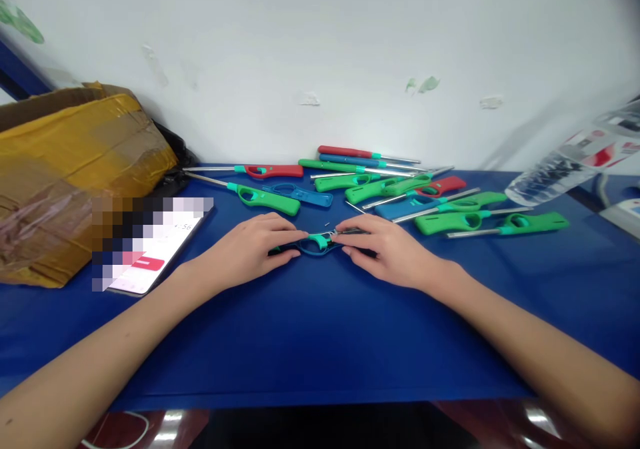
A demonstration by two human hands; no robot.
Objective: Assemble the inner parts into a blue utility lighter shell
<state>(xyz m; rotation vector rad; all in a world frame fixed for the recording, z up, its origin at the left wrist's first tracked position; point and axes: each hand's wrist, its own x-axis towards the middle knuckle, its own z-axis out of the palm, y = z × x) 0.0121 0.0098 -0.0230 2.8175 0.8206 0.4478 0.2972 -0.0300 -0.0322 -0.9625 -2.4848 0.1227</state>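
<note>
Between my hands lies a blue long-necked lighter (316, 249) with a teal trigger, low over the table. My left hand (253, 245) is closed round its left end, fingers on top and thumb underneath. At the other end, the fingers of my right hand (387, 245) pinch the lighter beside the trigger, where a thin pale wire or spring shows. Both ends are largely covered by my fingers. A tiny metal piece (327, 224) lies just behind the trigger. Close behind my left hand are a green lighter (270, 200) and a blue handle shell (305, 194).
Several red, blue and green lighters (447, 221) are spread along the back of the blue table (320, 342). A taped carton (75, 182) and a lit phone (160, 249) stand and lie at left. On the right, a clear plastic bottle (575, 159) leans near the white wall.
</note>
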